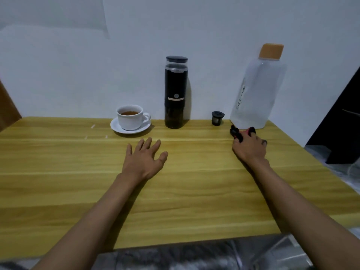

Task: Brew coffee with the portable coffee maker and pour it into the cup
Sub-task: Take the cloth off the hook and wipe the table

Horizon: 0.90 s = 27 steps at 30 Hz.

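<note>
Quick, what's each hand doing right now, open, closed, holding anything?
Left hand: open, fingers spread, holding nothing, over the table.
Right hand: closed on a small black and red object; what it is cannot be told.

**Where everything sits around our hands**

Beyond our left hand [145,159], the cup [130,116] rests on its saucer [116,126]. Right of it stands the coffee maker [176,92]. The filter basket [217,118] sits between that and the water bottle [257,88], which stands just behind our right hand [250,148]. All rest on the table [185,191].
</note>
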### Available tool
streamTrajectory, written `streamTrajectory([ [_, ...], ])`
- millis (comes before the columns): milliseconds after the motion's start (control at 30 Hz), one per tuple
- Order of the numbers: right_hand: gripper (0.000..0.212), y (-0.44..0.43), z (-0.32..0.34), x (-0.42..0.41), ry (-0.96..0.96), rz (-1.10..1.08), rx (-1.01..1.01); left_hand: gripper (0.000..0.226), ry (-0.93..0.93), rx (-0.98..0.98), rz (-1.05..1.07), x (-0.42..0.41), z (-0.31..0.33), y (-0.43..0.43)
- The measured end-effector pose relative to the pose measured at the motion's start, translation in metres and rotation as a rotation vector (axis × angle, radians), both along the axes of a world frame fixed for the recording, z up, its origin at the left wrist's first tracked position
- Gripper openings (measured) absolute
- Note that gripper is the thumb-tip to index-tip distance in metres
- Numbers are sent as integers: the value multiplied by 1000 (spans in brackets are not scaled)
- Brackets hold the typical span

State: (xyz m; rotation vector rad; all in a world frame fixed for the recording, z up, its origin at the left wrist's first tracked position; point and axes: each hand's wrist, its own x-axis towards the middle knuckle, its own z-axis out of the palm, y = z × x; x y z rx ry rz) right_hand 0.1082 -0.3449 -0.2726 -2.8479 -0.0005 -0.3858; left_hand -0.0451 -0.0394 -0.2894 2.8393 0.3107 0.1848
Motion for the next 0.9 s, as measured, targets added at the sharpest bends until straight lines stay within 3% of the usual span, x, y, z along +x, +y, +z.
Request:
streamTrajectory([
  [133,45,53,1,-1,48,44,-9,67,-3,6,7,0,0,-1],
  [300,45,139,0,-37,20,475,-13,68,-9,12,12,1,0,-2],
  [500,45,118,-2,-59,10,717,68,67,2,23,16,0,2,-1],
  [633,45,54,2,-36,11,618,53,67,11,28,4,-1,3,0],
  [900,46,-95,8,7,9,131,67,68,8,34,12,0,3,-1],
])
